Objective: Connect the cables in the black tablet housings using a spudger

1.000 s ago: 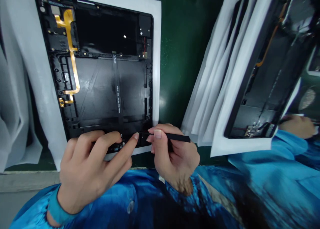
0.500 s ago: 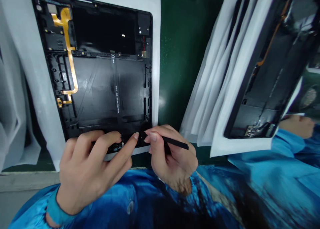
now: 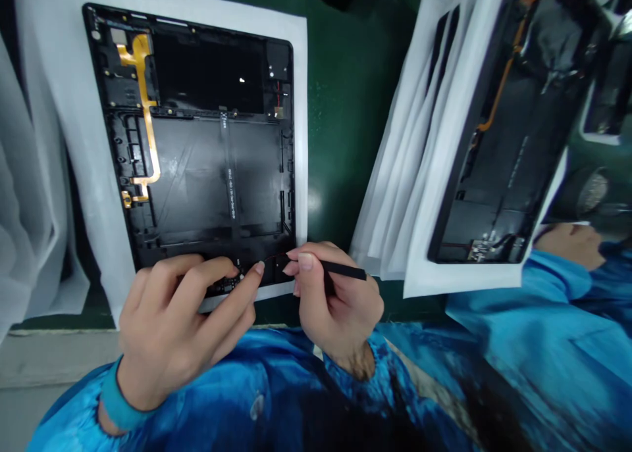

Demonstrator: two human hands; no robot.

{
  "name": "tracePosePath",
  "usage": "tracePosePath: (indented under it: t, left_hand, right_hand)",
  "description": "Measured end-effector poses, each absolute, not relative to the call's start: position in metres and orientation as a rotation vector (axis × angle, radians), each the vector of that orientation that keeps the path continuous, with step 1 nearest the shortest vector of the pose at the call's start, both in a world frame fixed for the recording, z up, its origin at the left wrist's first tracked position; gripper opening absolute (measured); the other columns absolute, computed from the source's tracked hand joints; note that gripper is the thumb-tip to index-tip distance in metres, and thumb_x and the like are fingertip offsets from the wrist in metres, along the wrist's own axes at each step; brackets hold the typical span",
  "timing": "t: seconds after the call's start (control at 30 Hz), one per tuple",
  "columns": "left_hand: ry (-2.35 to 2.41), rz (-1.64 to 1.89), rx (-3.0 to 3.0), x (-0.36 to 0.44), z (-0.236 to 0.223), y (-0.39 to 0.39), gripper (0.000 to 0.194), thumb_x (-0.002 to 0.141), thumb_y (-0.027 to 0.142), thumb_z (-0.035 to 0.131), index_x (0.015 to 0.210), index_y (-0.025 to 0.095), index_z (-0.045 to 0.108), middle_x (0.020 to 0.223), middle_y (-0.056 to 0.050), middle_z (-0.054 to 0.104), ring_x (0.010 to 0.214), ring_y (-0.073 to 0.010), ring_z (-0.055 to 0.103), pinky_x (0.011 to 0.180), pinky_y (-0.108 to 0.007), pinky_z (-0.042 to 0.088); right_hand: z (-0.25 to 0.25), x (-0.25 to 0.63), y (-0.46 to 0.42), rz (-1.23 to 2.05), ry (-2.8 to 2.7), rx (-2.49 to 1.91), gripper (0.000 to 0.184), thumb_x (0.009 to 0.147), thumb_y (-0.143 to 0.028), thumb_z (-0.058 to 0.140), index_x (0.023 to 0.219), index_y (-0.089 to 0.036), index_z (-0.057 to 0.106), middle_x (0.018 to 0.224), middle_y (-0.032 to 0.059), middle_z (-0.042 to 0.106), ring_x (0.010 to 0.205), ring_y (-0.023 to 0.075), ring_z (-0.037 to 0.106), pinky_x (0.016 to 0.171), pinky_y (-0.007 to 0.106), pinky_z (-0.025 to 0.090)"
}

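A black tablet housing [image 3: 197,175] lies inside-up on white sheeting in front of me. My left hand [image 3: 182,307] rests over its near edge, fingers apart and bent, fingertips down beside a small circuit board [image 3: 232,283] partly hidden beneath them. The index fingertip touches down near a thin dark reddish wire [image 3: 271,257]. My right hand [image 3: 330,291] pinches a slim black tool [image 3: 345,270] with a flat end, at the housing's near right corner. The tool's working tip is mostly hidden by the fingers, so whether it touches the wire cannot be made out.
A gold ribbon cable [image 3: 148,129] runs along the housing's left side. To the right, another housing [image 3: 513,129] lies on layered white sheets [image 3: 395,143] over the green table [image 3: 340,110]. A co-worker's hand [image 3: 570,245] is beyond it. More white sheeting [image 3: 29,175] lies left.
The camera view has shifted slightly. My left index fingertip has drawn back a little from the tool, and the thin wire between them is now visible. The right hand still holds the tool.
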State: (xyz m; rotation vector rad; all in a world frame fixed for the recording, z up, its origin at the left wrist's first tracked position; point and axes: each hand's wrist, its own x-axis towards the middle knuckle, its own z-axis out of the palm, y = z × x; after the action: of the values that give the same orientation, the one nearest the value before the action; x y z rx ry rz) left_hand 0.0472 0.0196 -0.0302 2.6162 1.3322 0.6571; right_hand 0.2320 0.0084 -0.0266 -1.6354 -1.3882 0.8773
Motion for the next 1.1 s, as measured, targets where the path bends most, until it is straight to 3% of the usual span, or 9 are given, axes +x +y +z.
tracePosePath:
  t: [0.23,0.37,0.5,0.67,0.77,0.9,1.0,1.1]
  left_hand:
    - [1.350,0.646,2.614,0.046,-0.031,0.017,0.046,0.075,0.025,0.077,0.119,0.026,0.067,0.095,-0.005,0.069,0.081,-0.0240,0.059,0.055,-0.037,0.039]
    - [1.440,0.606,2.570,0.048,-0.032,0.011,0.038,0.084,0.030,0.069,0.122,0.031,0.066,0.098,0.000,0.068,0.086,-0.0187,0.061,0.057,-0.036,0.042]
    - [1.501,0.577,2.470,0.050,-0.030,0.009,0.031,0.091,0.031,0.061,0.122,0.032,0.065,0.100,0.003,0.067,0.091,-0.0189,0.065,0.058,-0.040,0.048]
    - [1.399,0.792,2.373,0.043,-0.022,0.006,0.011,0.091,0.025,0.064,0.098,0.020,0.071,0.098,0.004,0.068,0.095,-0.0182,0.067,0.065,-0.043,0.058]
    - [1.545,0.900,2.296,0.032,-0.015,0.002,0.004,0.088,0.021,0.067,0.089,0.020,0.070,0.091,0.003,0.066,0.099,-0.0205,0.066,0.066,-0.044,0.058]
    - [1.669,0.920,2.341,0.013,-0.010,-0.006,0.026,0.075,0.007,0.074,0.095,0.023,0.070,0.083,-0.001,0.064,0.081,-0.0182,0.064,0.061,-0.037,0.056]
    - [1.754,0.910,2.320,0.001,-0.011,-0.013,0.035,0.077,0.005,0.072,0.107,0.023,0.069,0.083,-0.003,0.064,0.067,-0.0139,0.060,0.056,-0.031,0.051]
    - [1.801,0.876,2.273,-0.007,-0.014,-0.019,0.034,0.080,0.007,0.070,0.109,0.023,0.068,0.085,-0.003,0.067,0.066,-0.0131,0.063,0.057,-0.027,0.051]
  right_hand:
    - [-0.029,0.233,0.010,0.849,-1.474,-1.577,0.020,0.093,-0.007,0.054,0.100,-0.020,0.068,0.078,0.0015,0.069,0.071,0.0144,0.068,0.063,0.028,0.058]
    - [-0.028,0.233,0.011,0.816,-1.547,-1.574,0.017,0.094,-0.008,0.054,0.098,-0.019,0.067,0.079,0.0013,0.070,0.070,0.0126,0.066,0.060,0.026,0.056]
    - [-0.028,0.233,0.011,0.817,-1.565,-1.564,0.017,0.095,-0.010,0.054,0.098,-0.019,0.067,0.079,0.0019,0.070,0.067,0.0127,0.065,0.057,0.027,0.054]
    - [-0.031,0.235,0.006,0.795,-1.321,-1.586,0.017,0.098,-0.018,0.053,0.100,-0.021,0.070,0.074,0.0003,0.067,0.060,0.0116,0.061,0.054,0.027,0.052]
    - [-0.032,0.235,0.004,0.758,-1.291,-1.552,0.018,0.098,-0.019,0.053,0.099,-0.022,0.071,0.070,-0.0009,0.064,0.060,0.0123,0.060,0.053,0.027,0.051]
    - [-0.030,0.232,-0.001,0.677,-1.319,-1.494,0.021,0.094,-0.013,0.056,0.104,-0.024,0.071,0.070,-0.0016,0.064,0.058,0.0126,0.060,0.050,0.027,0.049]
    - [-0.029,0.225,-0.008,0.665,-1.348,-1.471,0.028,0.089,-0.010,0.061,0.111,-0.026,0.068,0.079,-0.0001,0.071,0.058,0.0134,0.063,0.049,0.028,0.053]
    - [-0.027,0.212,-0.011,0.736,-1.472,-1.371,0.027,0.085,-0.010,0.065,0.107,-0.025,0.067,0.085,0.0018,0.075,0.067,0.0162,0.070,0.055,0.029,0.058]
